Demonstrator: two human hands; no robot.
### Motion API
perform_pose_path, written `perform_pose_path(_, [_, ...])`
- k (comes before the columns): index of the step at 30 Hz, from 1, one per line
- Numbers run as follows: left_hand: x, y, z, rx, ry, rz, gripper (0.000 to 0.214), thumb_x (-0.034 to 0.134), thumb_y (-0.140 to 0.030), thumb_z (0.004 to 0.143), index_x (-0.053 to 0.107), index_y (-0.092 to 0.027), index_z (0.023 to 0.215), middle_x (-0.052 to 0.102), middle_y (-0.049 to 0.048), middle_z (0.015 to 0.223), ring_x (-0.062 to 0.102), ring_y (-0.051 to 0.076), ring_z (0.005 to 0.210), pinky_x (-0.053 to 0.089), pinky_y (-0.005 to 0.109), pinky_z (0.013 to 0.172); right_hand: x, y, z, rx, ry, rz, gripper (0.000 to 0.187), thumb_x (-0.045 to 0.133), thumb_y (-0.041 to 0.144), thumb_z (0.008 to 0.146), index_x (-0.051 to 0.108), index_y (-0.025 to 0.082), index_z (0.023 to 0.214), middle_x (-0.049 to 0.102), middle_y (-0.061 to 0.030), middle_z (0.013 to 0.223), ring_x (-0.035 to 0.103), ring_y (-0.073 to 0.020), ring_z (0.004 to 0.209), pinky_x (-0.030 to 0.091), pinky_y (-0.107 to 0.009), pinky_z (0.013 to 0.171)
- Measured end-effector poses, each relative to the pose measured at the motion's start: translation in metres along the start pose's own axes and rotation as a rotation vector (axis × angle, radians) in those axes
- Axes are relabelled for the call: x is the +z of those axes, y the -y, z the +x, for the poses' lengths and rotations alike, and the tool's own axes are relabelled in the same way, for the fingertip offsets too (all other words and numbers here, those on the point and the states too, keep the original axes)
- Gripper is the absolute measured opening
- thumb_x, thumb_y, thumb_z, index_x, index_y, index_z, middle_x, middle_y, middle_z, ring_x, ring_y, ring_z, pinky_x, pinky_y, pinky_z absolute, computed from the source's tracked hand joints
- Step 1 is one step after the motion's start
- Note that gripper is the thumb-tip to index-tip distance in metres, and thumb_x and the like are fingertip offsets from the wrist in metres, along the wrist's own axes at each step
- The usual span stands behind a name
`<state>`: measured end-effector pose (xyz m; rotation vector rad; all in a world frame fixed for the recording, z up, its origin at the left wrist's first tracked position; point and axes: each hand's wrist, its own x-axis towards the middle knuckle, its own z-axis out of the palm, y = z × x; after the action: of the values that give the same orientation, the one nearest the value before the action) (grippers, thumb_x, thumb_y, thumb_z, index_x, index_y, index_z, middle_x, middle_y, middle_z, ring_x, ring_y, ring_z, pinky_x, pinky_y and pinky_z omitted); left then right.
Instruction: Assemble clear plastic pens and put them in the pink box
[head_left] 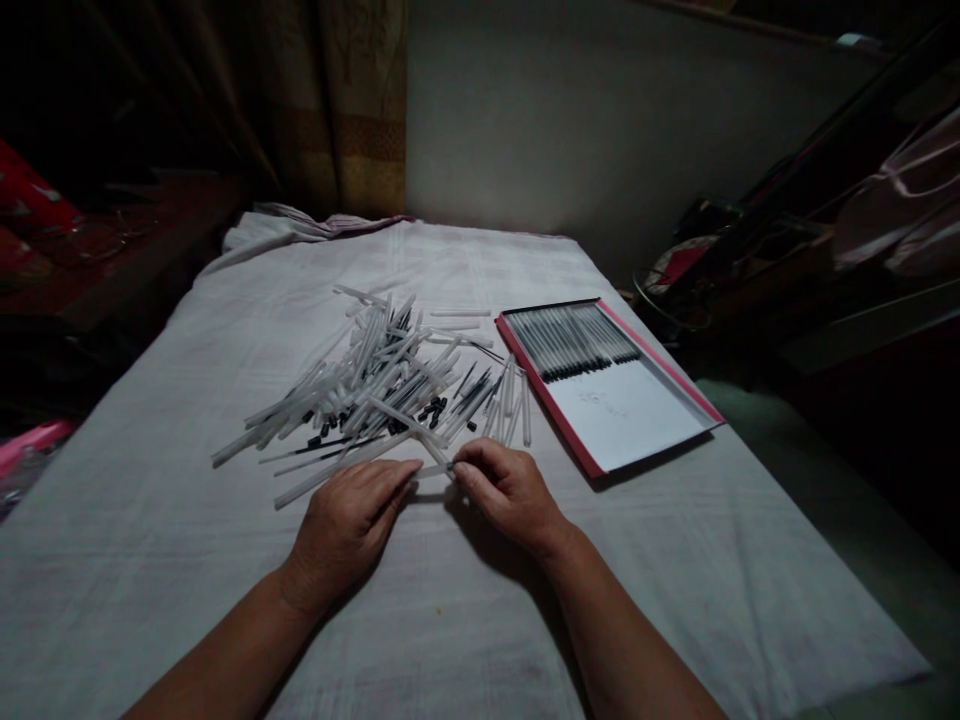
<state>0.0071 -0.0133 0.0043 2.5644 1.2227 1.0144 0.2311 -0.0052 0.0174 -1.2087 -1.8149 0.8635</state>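
My left hand (351, 520) pinches a translucent pen barrel (431, 470) that lies level between both hands. At the barrel's other end, the thumb and forefinger of my right hand (514, 492) are closed around a small dark piece, mostly hidden by the fingers; it looks like a black plug. Just beyond the hands lies a loose pile of clear pen barrels (375, 355). Thin dark refills (469, 400) are mixed in with it, and small black plugs (433, 408) are scattered at its near side.
A shallow box with a red rim (555, 425) stands right of the pile, a row of black-ended pens (577, 340) in its far half. A pale checked cloth (465, 620) covers the table. Behind are a curtain (367, 110) and a grey wall (525, 120).
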Motion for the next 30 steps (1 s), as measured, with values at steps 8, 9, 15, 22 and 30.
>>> perform_pose_path(8, [-0.002,0.001,0.001,-0.007,0.002,-0.019,0.023,0.057,-0.024,0.095,0.068,-0.021,0.115,0.078,0.0071,0.101,0.073,0.020,0.091,0.057,0.031,0.081,0.005,-0.002,0.001,0.062,-0.041,0.061,0.017,0.057,0.030,0.090,0.066,0.020,0.079,0.067,0.0000,0.068,0.062,-0.0132,0.062,0.046,-0.023,0.060])
perform_pose_path(9, [-0.002,0.001,0.002,-0.004,-0.002,-0.019,0.023,0.057,-0.024,0.095,0.068,-0.021,0.115,0.078,0.0073,0.101,0.073,0.020,0.090,0.057,0.031,0.081,0.006,-0.002,0.001,0.063,-0.032,0.085,0.014,0.059,0.030,0.090,0.067,0.020,0.086,0.068,0.0000,0.070,0.062,-0.0130,0.062,0.047,-0.023,0.060])
perform_pose_path(15, [-0.002,-0.002,0.002,0.017,-0.004,-0.007,0.024,0.057,-0.028,0.095,0.067,-0.023,0.116,0.077,0.0071,0.101,0.072,0.020,0.090,0.056,0.032,0.078,0.012,0.001,0.000,-0.020,0.024,0.094,0.017,0.064,0.027,0.084,0.071,0.019,0.098,0.073,-0.0036,0.082,0.066,-0.0150,0.071,0.050,-0.026,0.068])
perform_pose_path(22, [-0.027,0.019,0.030,-0.113,-0.142,0.150,0.025,0.050,-0.033,0.098,0.068,-0.026,0.112,0.076,0.0055,0.102,0.070,0.023,0.094,0.054,0.037,0.084,0.007,-0.006,0.005,0.163,-0.125,0.250,0.016,0.061,0.031,0.081,0.069,0.018,0.086,0.065,0.0005,0.066,0.056,-0.0119,0.056,0.045,-0.022,0.052])
perform_pose_path(30, [-0.036,0.055,0.098,-0.336,0.372,0.518,0.032,0.051,-0.039,0.090,0.076,-0.024,0.102,0.075,0.0100,0.099,0.068,0.031,0.095,0.050,0.038,0.074,0.002,-0.007,0.010,0.229,-0.227,0.396,0.019,0.064,0.036,0.075,0.067,0.019,0.081,0.059,0.0022,0.059,0.049,-0.0106,0.050,0.039,-0.021,0.046])
